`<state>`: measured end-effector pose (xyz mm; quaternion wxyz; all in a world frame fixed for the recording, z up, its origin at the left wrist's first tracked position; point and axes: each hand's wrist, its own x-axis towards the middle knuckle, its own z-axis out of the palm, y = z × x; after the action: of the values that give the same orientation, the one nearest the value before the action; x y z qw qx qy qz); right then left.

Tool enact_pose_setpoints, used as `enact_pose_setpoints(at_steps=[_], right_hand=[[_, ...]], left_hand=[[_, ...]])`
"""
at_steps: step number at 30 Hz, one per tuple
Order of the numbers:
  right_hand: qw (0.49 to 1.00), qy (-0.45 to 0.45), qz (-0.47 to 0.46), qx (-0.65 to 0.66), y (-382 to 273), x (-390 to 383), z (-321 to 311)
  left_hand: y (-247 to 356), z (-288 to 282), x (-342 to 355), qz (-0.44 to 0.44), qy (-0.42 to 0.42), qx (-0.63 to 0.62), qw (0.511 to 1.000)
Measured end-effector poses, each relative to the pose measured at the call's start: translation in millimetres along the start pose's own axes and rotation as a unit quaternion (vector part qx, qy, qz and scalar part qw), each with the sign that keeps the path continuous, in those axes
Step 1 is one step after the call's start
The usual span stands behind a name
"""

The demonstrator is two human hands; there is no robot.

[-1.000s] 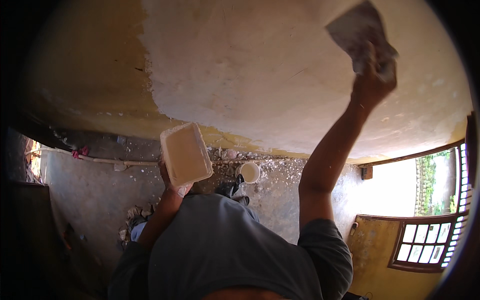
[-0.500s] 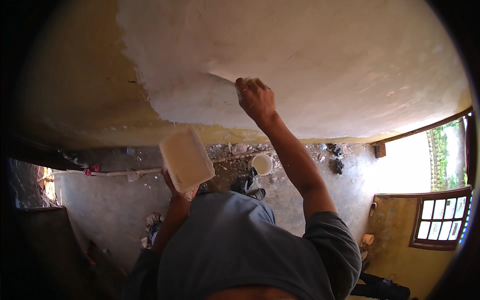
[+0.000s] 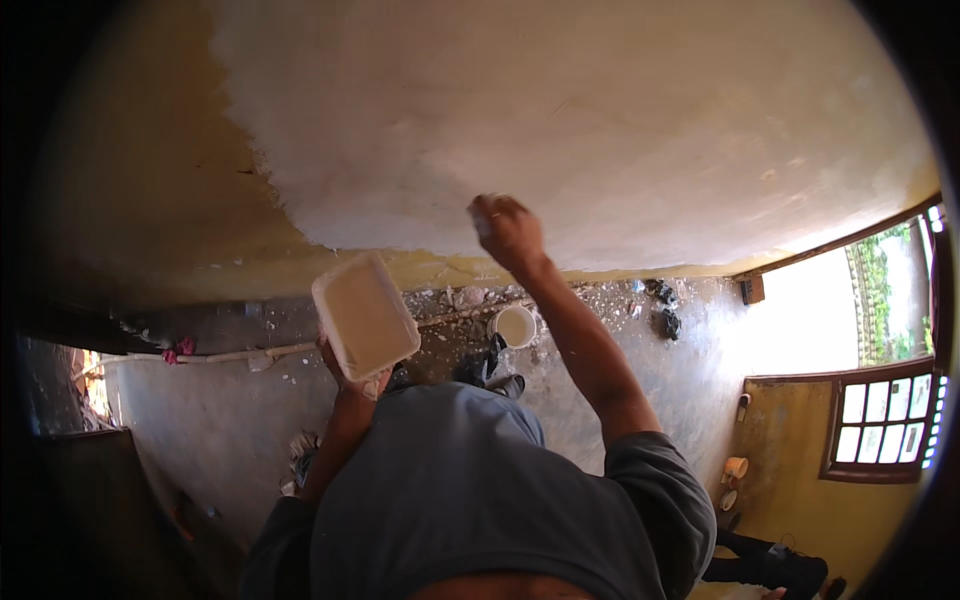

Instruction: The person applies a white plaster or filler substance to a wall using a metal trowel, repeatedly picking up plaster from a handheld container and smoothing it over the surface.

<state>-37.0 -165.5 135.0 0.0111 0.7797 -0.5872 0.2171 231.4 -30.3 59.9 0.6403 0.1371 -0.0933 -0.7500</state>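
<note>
The white bucket (image 3: pixel 517 345) stands on the grey floor (image 3: pixel 230 425) near the foot of the wall (image 3: pixel 600 130), and to the left of that bucket, raised nearer the camera, the left hand (image 3: pixel 354 392) holds a pale rectangular container (image 3: pixel 384 363). The container sits directly on this hand, which grips it from below and along its left side, with a whitish smear near the base of the grip; its open face, smooth and beige inside, is turned up toward the camera. The right hand (image 3: pixel 512 240) is beyond the bucket, in front of the wall, closed round a tool (image 3: pixel 482 219) of which only a pale, blurred bit shows at the fingers; whether it touches the wall I cannot tell. The container is left of this right hand and well apart from it. Beyond the bucket, the wall bears a broad whitish coat, with yellow-brown surface showing to the left and along the bottom. White flecks scatter around the bucket, a thin pole (image 3: pixel 297 349) lies to its left, a black crumpled thing (image 3: pixel 669 322) to its right, and a paned window (image 3: pixel 880 420) farther right.
</note>
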Motion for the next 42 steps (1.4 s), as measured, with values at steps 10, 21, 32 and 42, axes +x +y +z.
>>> enact_pose_setpoints(at_steps=[10,21,32,42], right_hand=[[0.983,0.181,0.026,-0.033,29,22,-3],[0.951,0.280,0.096,-0.083,75,31,-167],[0.702,0.520,0.064,0.482,134,12,-280],[0.994,0.110,-0.011,0.018,74,-5,-90]], left_hand=[[4,-5,-1,-0.004,0.055,0.011,0.998],[3,-5,-4,-0.022,0.051,0.020,0.998],[-4,7,6,0.002,0.026,0.042,0.999],[-12,1,7,0.002,0.039,0.011,0.999]])
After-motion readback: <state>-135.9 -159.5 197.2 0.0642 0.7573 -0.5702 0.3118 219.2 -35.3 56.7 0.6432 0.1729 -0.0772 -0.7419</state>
